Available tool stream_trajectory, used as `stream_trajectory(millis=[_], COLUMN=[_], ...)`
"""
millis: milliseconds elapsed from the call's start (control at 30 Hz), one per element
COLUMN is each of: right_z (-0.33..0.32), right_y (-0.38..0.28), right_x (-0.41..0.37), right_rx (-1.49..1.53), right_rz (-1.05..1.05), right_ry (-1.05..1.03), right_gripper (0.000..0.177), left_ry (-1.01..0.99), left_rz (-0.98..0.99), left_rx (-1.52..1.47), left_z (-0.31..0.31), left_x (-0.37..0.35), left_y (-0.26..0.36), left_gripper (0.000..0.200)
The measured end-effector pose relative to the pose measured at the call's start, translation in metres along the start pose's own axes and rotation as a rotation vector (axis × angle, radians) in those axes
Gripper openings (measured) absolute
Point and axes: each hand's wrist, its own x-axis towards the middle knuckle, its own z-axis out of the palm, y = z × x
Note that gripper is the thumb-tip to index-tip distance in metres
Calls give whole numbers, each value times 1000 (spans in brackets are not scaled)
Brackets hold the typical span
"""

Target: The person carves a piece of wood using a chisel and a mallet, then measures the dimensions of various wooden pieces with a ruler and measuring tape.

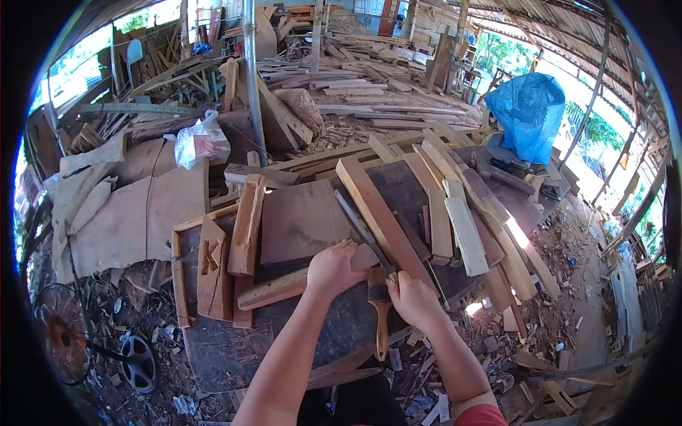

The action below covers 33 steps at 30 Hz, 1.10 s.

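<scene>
My left hand (335,268) lies over a squared wooden bar (277,289), gripping it close to its right end, with the fingertips partly hidden. My right hand (413,295) is closed around the near end of a long, narrow dark metal file (361,226), which points away from me across the bench. Just below the hands, a paintbrush (381,312) with a wooden handle lies at the bench's near edge. Beyond the file, a thick reddish timber (380,213) runs diagonally, near my right hand.
The dark workbench (284,358) bears several timbers, a block with a carved K (211,255) and a pale strip (465,234). A blue plastic sheet (527,117) hangs at the right, a white plastic bag (202,140) sits at the left. A metal post (252,85) stands behind; scraps litter the ground.
</scene>
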Motion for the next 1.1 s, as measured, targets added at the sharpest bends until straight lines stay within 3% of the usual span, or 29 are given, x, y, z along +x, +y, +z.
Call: stream_trajectory(millis=[100, 167, 1100], right_z=[-1, -1, 3], right_y=[1, 0, 0], right_x=[1, 1, 4], right_rx=[-2, 0, -27], right_rz=[2, -2, -51], right_ry=[2, 1, 25], right_gripper=[33, 33, 31], left_ry=[-7, 117, 31], left_rz=[-10, 66, 10], left_rx=[4, 19, -10], left_z=[2, 8, 3], left_x=[-1, -1, 0], left_y=[-1, -4, -2], left_gripper=[60, 50, 55])
